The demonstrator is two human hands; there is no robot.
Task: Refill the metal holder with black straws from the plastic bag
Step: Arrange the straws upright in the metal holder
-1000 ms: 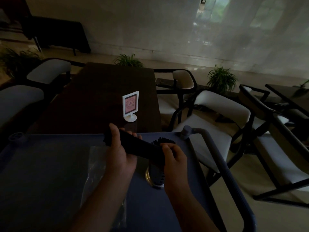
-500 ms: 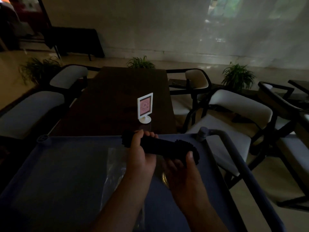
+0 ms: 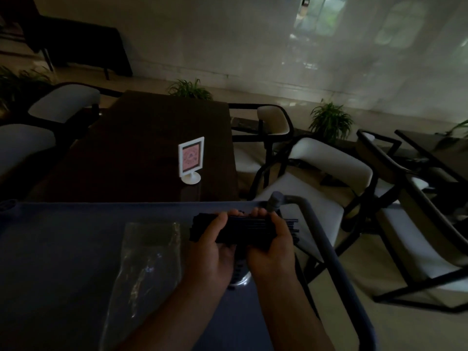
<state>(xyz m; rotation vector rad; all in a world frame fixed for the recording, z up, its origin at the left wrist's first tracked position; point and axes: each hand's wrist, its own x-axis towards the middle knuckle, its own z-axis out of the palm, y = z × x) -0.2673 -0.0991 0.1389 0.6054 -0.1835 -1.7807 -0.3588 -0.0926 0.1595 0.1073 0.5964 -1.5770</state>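
Black straws [image 3: 249, 230]: one bundle, held crosswise above the cart tray [image 3: 63, 249], gripped near both ends.
Left hand [image 3: 214, 249]: fingers curled round the bundle's left part, thumb on top.
Right hand [image 3: 273, 245]: wrapped round the right part, straw tips sticking out at 3 o'clock.
Metal holder [image 3: 240, 279]: just below the hands at 6 o'clock, mostly hidden, only a shiny base edge showing.
Plastic bag [image 3: 149, 262]: clear, flat on the tray, at 9 o'clock of the hands.
Framed sign [image 3: 191, 158]: upright on dark table [image 3: 141, 148], at 12 o'clock beyond the tray.
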